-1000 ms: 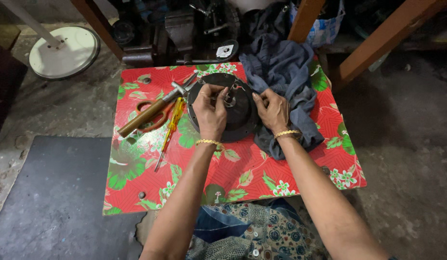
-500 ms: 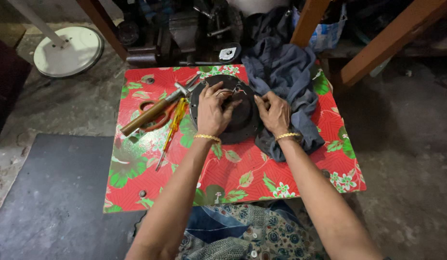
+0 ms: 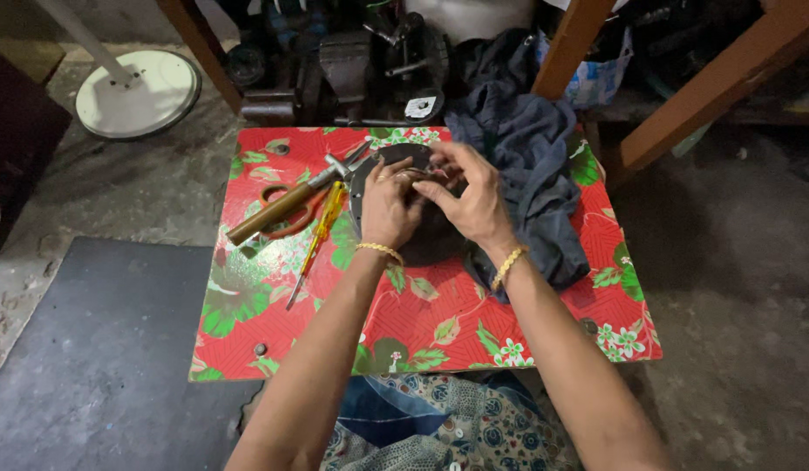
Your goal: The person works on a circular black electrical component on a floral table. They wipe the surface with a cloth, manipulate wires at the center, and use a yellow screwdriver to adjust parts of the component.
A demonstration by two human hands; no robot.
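Observation:
A dark round metal part (image 3: 431, 244) lies on a small table with a red flowered cover (image 3: 422, 323). My left hand (image 3: 389, 202) rests on top of the part, fingers curled around something small at its middle. My right hand (image 3: 470, 192) has come over the part from the right, its fingertips meeting the left hand's. What the fingers pinch is too small and hidden to tell. Both wrists wear gold bangles.
A wooden-handled hammer (image 3: 282, 202) and a yellow screwdriver (image 3: 317, 240) lie left of the part. A dark blue cloth (image 3: 531, 174) is heaped on the right. A black vise (image 3: 352, 65) stands behind the table. A white round stand base (image 3: 139, 92) sits far left, a dark floor mat (image 3: 108, 349) near left.
My right hand has moved from the right rim of the part up and left over its middle, joining the left hand's fingers. The left hand has stayed on the part.

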